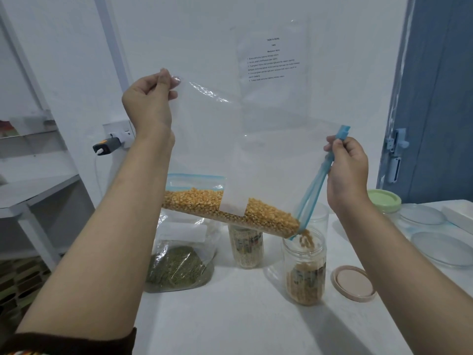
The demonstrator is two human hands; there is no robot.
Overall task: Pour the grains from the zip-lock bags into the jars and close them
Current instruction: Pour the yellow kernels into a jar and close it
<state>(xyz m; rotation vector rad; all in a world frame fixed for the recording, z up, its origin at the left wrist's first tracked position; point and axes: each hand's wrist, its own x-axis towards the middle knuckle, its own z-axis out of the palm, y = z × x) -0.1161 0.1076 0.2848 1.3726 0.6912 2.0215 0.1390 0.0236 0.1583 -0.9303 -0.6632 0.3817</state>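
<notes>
I hold a large clear zip-lock bag (pixel 256 139) up over the table, tilted down to the right. My left hand (pixel 149 103) pinches its upper left corner. My right hand (pixel 346 172) grips the blue zip edge. Yellow corn kernels (pixel 230 210) lie along the bag's lower edge and stream from the low corner into an open clear jar (pixel 304 267), which is part full. Its beige lid (pixel 354 283) lies on the table to the right. Behind stands a second open jar (pixel 246 248) holding pale grains.
A bag of green grains (pixel 179 265) sits at the left of the white table (pixel 243 316). An empty jar (pixel 321 216), a green-lidded jar (pixel 384 201) and clear round lids (pixel 440 249) stand at the right. A shelf unit (pixel 33 183) is left, a blue door (pixel 440 98) right.
</notes>
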